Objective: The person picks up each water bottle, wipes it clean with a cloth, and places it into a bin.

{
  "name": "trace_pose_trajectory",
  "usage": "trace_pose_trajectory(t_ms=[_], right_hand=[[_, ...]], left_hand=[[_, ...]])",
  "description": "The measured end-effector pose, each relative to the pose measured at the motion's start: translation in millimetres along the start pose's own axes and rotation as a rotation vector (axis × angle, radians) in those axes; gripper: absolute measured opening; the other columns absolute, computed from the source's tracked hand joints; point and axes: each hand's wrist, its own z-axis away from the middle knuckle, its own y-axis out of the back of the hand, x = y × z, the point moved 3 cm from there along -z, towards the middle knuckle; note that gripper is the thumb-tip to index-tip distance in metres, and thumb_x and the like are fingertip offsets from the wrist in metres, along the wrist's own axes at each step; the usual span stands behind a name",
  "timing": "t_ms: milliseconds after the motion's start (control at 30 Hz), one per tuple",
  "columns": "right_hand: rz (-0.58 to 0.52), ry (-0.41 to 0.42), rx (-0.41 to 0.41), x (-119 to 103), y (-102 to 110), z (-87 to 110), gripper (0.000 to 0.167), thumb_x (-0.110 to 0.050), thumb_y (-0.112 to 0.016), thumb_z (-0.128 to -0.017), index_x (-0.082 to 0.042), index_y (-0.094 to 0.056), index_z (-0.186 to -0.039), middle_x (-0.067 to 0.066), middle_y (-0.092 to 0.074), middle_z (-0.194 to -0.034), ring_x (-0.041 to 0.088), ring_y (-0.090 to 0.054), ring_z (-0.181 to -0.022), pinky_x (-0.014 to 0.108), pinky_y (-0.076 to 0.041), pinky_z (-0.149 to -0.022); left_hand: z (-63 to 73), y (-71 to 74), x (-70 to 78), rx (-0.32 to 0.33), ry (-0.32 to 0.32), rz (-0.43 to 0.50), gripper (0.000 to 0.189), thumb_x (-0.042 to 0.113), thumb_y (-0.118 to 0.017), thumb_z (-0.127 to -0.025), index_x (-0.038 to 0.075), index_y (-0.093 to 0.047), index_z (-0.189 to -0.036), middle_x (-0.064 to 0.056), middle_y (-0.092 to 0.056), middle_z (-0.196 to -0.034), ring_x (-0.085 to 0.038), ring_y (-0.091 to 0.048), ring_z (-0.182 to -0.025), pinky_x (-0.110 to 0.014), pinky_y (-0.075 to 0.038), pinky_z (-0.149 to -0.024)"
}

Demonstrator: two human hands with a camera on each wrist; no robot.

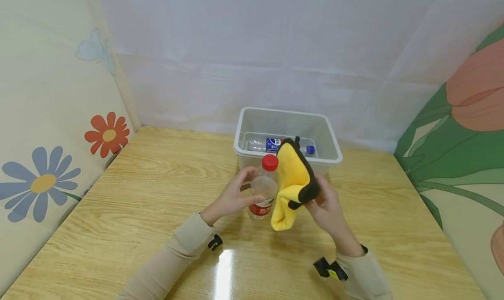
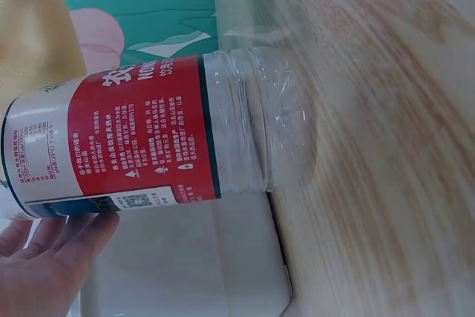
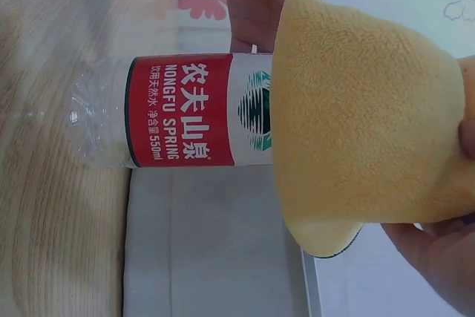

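A clear plastic bottle (image 1: pixel 263 187) with a red cap and a red-and-white label stands upright in front of the bin. My left hand (image 1: pixel 232 196) grips it from the left, thumb in front and fingers behind. In the left wrist view the label of the bottle (image 2: pixel 141 135) faces the camera, its base at the tabletop. My right hand (image 1: pixel 327 206) holds a yellow cloth (image 1: pixel 293 173) with black edging, bunched up just right of the bottle. From the right wrist, the cloth (image 3: pixel 356 116) covers the bottle's upper part; whether they touch I cannot tell.
Behind the hands is a pale grey plastic bin (image 1: pixel 288 112). Inside lie a clear bottle with a blue label (image 1: pixel 272 145) and one with a blue cap (image 1: pixel 310 150). The wood-grain table (image 1: pixel 165 169) meets a white backdrop, with flower-printed panels left and right.
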Motion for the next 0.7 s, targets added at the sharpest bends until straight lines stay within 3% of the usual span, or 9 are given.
trace_pose_trajectory(t_ms=[167, 400, 700], right_hand=[[-0.031, -0.008, -0.021, 3.8, -2.4, -0.7, 0.073, 0.033, -0.042, -0.058, -0.010, -0.053, -0.116, -0.004, -0.059, -0.105, 0.008, -0.056, -0.093, 0.017, -0.049, -0.081], [-0.027, -0.078, -0.035, 11.4, -2.3, -1.1, 0.076, 0.032, -0.043, -0.061, -0.017, -0.052, -0.119, -0.006, -0.058, -0.108, 0.007, -0.054, -0.097, 0.017, -0.048, -0.082], [-0.031, -0.175, -0.052, 21.3, -0.5, 0.8, 0.078, 0.031, -0.041, -0.063, -0.021, -0.050, -0.121, -0.008, -0.057, -0.110, 0.006, -0.055, -0.096, 0.017, -0.049, -0.081]], left_hand=[[3.8, 3.3, 20.3, -0.020, -0.020, -0.006, 0.061, -0.003, -0.069, -0.076, -0.011, -0.037, -0.127, -0.027, -0.049, -0.122, -0.037, -0.049, -0.110, -0.045, -0.046, -0.092], [0.4, 2.0, -8.2, -0.024, -0.042, 0.020, 0.063, 0.002, -0.070, -0.077, -0.004, -0.039, -0.132, -0.021, -0.049, -0.125, -0.032, -0.050, -0.111, -0.038, -0.046, -0.092], [-0.5, 2.3, -11.3, -0.045, -0.042, 0.014, 0.065, 0.002, -0.070, -0.077, -0.003, -0.038, -0.133, -0.020, -0.047, -0.129, -0.032, -0.050, -0.113, -0.037, -0.046, -0.093]])
